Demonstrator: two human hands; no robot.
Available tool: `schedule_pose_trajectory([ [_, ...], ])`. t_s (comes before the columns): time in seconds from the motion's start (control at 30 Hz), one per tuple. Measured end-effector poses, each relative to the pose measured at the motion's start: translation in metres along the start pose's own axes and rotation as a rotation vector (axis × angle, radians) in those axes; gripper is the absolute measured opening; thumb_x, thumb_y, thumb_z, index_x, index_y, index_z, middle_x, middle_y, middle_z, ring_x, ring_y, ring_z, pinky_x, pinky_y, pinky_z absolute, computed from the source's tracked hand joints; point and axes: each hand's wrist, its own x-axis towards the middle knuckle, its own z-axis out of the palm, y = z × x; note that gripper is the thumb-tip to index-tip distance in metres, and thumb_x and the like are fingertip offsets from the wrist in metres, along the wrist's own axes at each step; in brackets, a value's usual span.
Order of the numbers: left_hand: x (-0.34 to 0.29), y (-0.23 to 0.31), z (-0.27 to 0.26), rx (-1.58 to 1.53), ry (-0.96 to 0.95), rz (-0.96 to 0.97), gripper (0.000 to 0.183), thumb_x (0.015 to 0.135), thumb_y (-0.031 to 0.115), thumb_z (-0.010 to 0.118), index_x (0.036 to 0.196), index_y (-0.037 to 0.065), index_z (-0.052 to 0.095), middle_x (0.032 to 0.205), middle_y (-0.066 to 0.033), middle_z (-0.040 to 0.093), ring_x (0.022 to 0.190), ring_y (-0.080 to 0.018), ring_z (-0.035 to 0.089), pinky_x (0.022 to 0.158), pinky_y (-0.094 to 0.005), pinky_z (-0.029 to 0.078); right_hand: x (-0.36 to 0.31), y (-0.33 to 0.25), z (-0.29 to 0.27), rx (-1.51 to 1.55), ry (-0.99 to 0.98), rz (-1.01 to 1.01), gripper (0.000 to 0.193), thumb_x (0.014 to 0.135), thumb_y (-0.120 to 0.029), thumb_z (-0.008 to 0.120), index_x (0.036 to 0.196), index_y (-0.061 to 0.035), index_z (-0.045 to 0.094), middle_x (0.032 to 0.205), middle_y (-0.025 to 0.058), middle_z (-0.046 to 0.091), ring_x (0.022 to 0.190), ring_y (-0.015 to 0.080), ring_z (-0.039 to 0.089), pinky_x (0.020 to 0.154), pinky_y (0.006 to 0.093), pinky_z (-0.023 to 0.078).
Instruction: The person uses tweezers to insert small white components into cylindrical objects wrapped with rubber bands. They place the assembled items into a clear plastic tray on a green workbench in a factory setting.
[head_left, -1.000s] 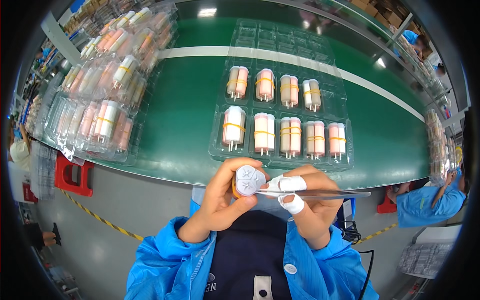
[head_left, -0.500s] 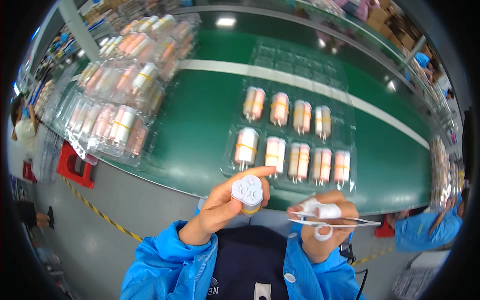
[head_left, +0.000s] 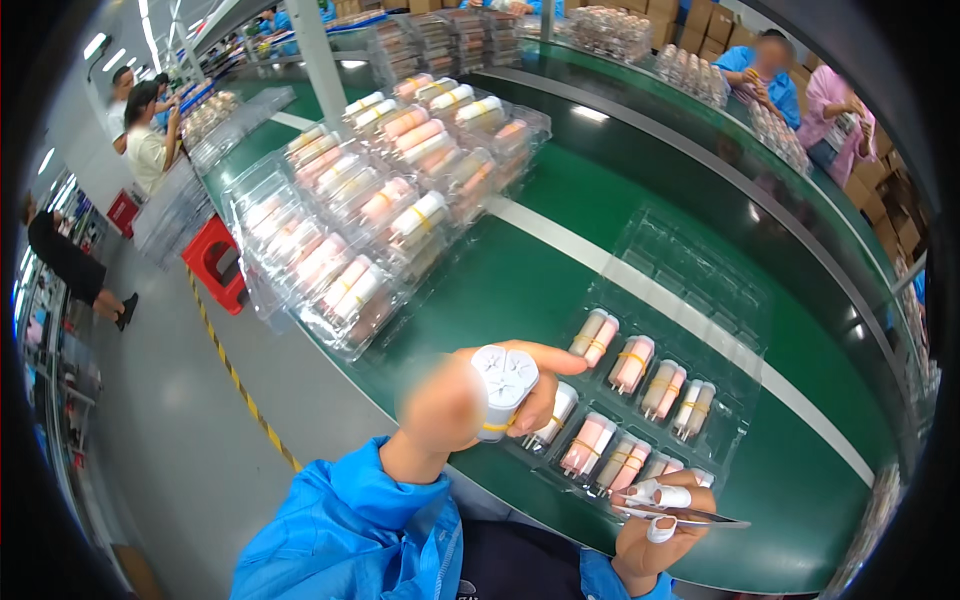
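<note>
L hand [head_left: 445,405] is closed round a three-lobed bundle [head_left: 505,378], pale lobed end up, creases visible on the lobes; yellow band [head_left: 497,427] is already fitted round it. Bundle is held just above the near bench edge, by the tray's near-left corner, so not yet seated in a pocket. Thumb area is blurred. R hand [head_left: 676,542] is closed on metal tweezers [head_left: 705,518], gripped w/ white-taped fingers [head_left: 675,496], tips pointed L, well apart from the held bundle; tip gap can't be told. No tool contact is made w/ the bundle; whether its lobed end is finished can't be judged.

Next out, clear tray [head_left: 690,262] is judged part-filled: approx. five banded bundles [head_left: 588,443] are seen in the near row, some partly hidden by R hand, & four in the row behind. Bundles are made out in those two rows only.

Farther, at L on the green bench [head_left: 575,180], loaded trays [head_left: 350,340] are piled up, more banded bundles inside; judged done, exact count n/a due to overlap. Beyond: red stool [head_left: 212,262] on floor at L; co-worker in blue [head_left: 780,92] & co-worker in pink [head_left: 838,125] at far R.
</note>
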Motion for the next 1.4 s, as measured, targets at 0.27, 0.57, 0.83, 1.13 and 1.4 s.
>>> schedule_pose_trajectory([
  [0.27,-0.009,0.012,0.021,0.165,0.059,0.004,0.076,0.086,0.049,0.045,0.122,-0.018,0.044,0.068,-0.0089,0.053,0.058,-0.0141,0.045,0.053,-0.0279,0.035,-0.014,-0.004,-0.011,0.060,-0.010,-0.015,0.038,0.086,-0.036,0.064,0.093,-0.0016,0.049,0.078,0.0109,0.051,0.058,0.0194,0.062,0.045,0.0267,0.054],
  [0.57,-0.018,0.016,0.054,0.382,0.131,0.039,0.077,0.080,0.050,0.053,0.119,-0.017,0.049,0.073,-0.0106,0.055,0.063,-0.0137,0.048,0.056,-0.0263,0.036,-0.046,-0.014,-0.026,0.105,0.030,-0.091,0.037,0.087,-0.034,0.064,0.094,-0.0007,0.050,0.079,0.0118,0.053,0.059,0.0200,0.061,0.049,0.0279,0.052],
  [0.83,-0.030,0.029,0.067,0.473,0.141,-0.021,0.077,0.077,0.051,0.057,0.119,-0.013,0.051,0.077,-0.0102,0.057,0.065,-0.0108,0.050,0.055,-0.0236,0.035,-0.060,-0.026,-0.018,0.151,0.058,-0.110,0.036,0.084,-0.030,0.067,0.094,-0.0002,0.050,0.081,0.0142,0.054,0.061,0.0227,0.062,0.051,0.0334,0.057],
  [1.13,-0.038,0.039,0.071,0.708,0.075,0.123,0.070,0.076,0.046,0.062,0.116,-0.011,0.055,0.085,-0.0090,0.055,0.071,-0.0122,0.049,0.060,-0.0246,0.035,-0.068,-0.031,-0.007,0.208,0.007,-0.095,0.034,0.083,-0.025,0.070,0.096,0.0007,0.051,0.082,0.0165,0.055,0.063,0.0254,0.064,0.053,0.0370,0.059],
  [1.4,-0.040,0.040,0.057,1.073,-0.024,0.257,0.058,0.069,0.031,0.067,0.112,-0.008,0.059,0.085,-0.0121,0.056,0.074,-0.0179,0.050,0.064,-0.0278,0.036,-0.066,-0.029,0.002,0.127,-0.008,-0.086,0.033,0.084,-0.027,0.067,0.094,-0.0006,0.051,0.079,0.0145,0.054,0.059,0.0239,0.062,0.048,0.0322,0.056],
])
